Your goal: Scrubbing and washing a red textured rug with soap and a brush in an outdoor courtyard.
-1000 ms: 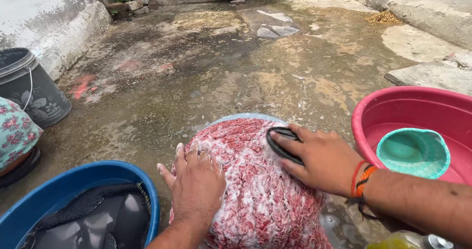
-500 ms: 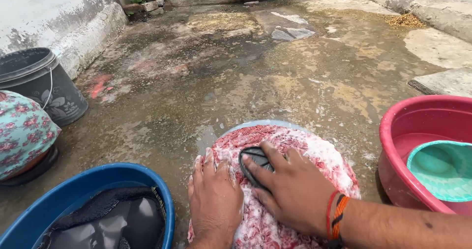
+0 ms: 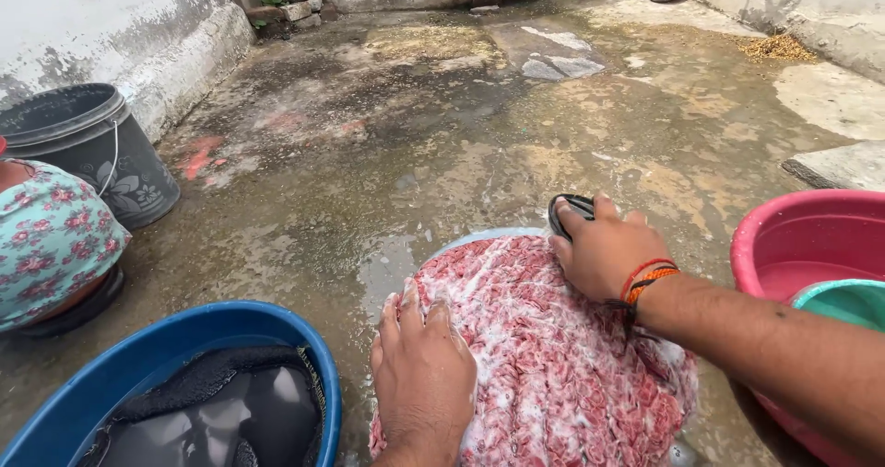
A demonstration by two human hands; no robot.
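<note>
A soapy red-and-white patterned cloth (image 3: 544,356) lies spread over a rounded pale blue base (image 3: 479,236) on the wet concrete floor. My left hand (image 3: 422,379) presses flat on the cloth's near left side, fingers apart. My right hand (image 3: 604,246), with orange threads at the wrist, grips a black scrubbing brush (image 3: 567,211) at the cloth's far edge.
A blue tub (image 3: 198,324) with dark water and dark cloth sits at the lower left. At the right stands a red basin (image 3: 797,236) holding a teal scoop (image 3: 843,301). A black bucket (image 3: 92,149) stands by the left wall. A person in floral cloth (image 3: 46,236) is at the left edge.
My right hand has pushed the brush from the cloth's near middle out to its far edge. My left hand stayed pressed on the cloth. The camera view shifted slightly left.
</note>
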